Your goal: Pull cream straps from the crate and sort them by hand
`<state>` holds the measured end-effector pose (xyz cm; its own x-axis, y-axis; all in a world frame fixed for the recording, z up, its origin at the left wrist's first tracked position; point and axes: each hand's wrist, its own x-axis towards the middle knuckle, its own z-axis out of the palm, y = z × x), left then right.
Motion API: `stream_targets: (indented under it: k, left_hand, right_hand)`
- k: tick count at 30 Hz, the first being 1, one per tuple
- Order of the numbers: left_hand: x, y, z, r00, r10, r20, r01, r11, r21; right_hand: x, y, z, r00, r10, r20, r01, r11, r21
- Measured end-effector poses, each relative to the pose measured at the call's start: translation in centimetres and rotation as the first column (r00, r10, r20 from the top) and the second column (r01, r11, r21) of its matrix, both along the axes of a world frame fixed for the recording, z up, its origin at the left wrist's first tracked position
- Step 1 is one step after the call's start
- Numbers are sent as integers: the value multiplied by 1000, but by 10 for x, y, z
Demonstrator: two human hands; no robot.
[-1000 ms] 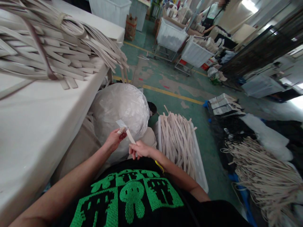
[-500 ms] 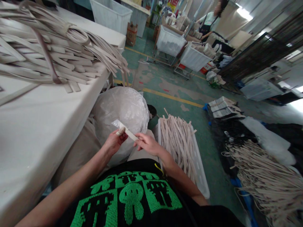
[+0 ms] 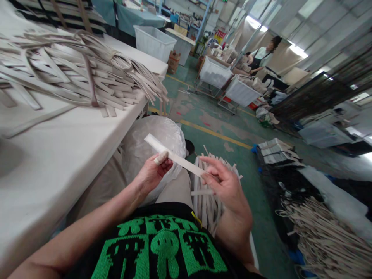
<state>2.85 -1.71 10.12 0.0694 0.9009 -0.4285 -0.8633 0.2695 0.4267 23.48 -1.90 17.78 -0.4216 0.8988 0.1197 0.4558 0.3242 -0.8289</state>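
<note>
1. Currently, one pale strip (image 3: 187, 164) is up in the air in front of the person's lap, fairly straight and slanting down from left to right between both hands.
2. The left hand (image 3: 158, 170) has its grip pinched on that strip, its covered thumb (image 3: 161, 157) pressing from above; the end beyond it looks whiter, though whether that is a backing or a lining I cannot tell.
3. The right hand (image 3: 226, 190) also has its grip closed on the strip, thumb against finger. A short end (image 3: 202, 192) pokes out below; whether it belongs to this strip or another is unclear.
4. This piece seems to be mid-handling: picked up and spread between the hands, not yet set down. I see no sign that it is finished.
5. Just below, the crate (image 3: 254, 250) is packed with similar strips; behind the left hand is a clear plastic bag (image 3: 145, 130).
6. On the tabletop (image 3: 95, 162) lies a large pile of strips (image 3: 101, 83), partly gathered in a bundle. Much handling may remain, but which strips are done and which are waiting cannot be told.
7. Farther right, another heap of strips (image 3: 328, 232) lies low down.
</note>
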Motion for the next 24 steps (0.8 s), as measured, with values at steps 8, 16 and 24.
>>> stream_targets:
  k: [8,16,24]
  left_hand:
    - [12,-14,22,998,-45,-50,51,991,124]
    - [15,-24,38,995,-75,-67,88,975,206]
    - [3,-23,43,997,66,-25,-60,978,201]
  right_hand:
    - [-22,7,9,1000,6,5,-7,991,133]
    - [-19,-9,30,999,-35,-19,39,969,244]
    - [-7,-9,37,999,-19,-34,26,973,231]
